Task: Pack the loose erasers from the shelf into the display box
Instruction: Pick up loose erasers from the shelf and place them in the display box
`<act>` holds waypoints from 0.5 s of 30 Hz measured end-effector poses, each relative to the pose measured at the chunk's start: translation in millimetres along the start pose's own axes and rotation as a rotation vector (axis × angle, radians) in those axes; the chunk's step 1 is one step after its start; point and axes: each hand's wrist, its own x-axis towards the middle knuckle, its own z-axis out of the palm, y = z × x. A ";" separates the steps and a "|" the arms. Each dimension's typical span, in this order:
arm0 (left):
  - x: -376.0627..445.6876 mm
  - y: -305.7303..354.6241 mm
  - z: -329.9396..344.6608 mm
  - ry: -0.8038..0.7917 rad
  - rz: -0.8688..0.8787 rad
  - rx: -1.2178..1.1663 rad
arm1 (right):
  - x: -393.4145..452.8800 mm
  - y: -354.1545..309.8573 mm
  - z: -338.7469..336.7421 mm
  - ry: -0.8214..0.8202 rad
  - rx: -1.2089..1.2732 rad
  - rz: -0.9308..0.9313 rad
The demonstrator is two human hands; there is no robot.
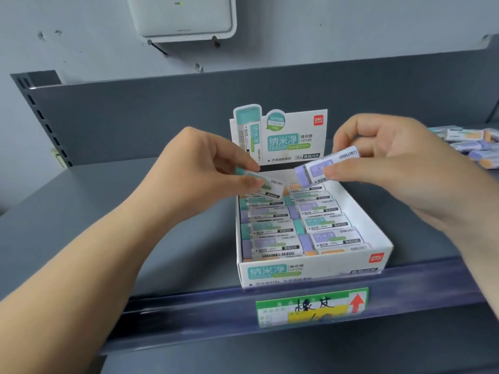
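A white display box (378, 236) stands on the grey shelf (81, 211), its printed back flap upright. Two rows of wrapped erasers (272, 228) fill most of it. My left hand (205, 163) pinches a green-ended eraser (266, 184) over the far left end of the box. My right hand (386, 157) pinches a purple-ended eraser (318, 167) above the far right end. Both erasers are tilted and sit just above the packed rows.
A pile of loose erasers (469, 147) lies on the shelf at the far right. A green and yellow price label (313, 306) hangs on the shelf's front rail. A white device (181, 17) is mounted on the wall above.
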 end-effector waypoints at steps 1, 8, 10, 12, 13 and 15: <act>0.7 -1.4 1.4 -0.003 0.000 0.011 | 1.9 -1.3 -0.1 -0.010 -0.019 -0.001; 6.8 -11.8 12.2 0.037 -0.018 0.095 | 10.4 1.9 -0.9 -0.042 -0.079 0.016; 9.0 -12.0 14.7 0.045 -0.025 0.105 | 8.6 7.6 0.9 -0.052 -0.083 0.027; 10.2 -12.2 17.3 0.034 -0.023 0.129 | 6.9 12.9 2.2 -0.045 -0.102 0.017; 10.6 -12.7 18.3 0.019 -0.019 0.140 | 6.1 14.7 2.8 -0.043 -0.118 0.002; 10.7 -13.5 19.2 -0.017 -0.011 0.158 | 5.4 16.5 4.0 -0.050 -0.136 -0.013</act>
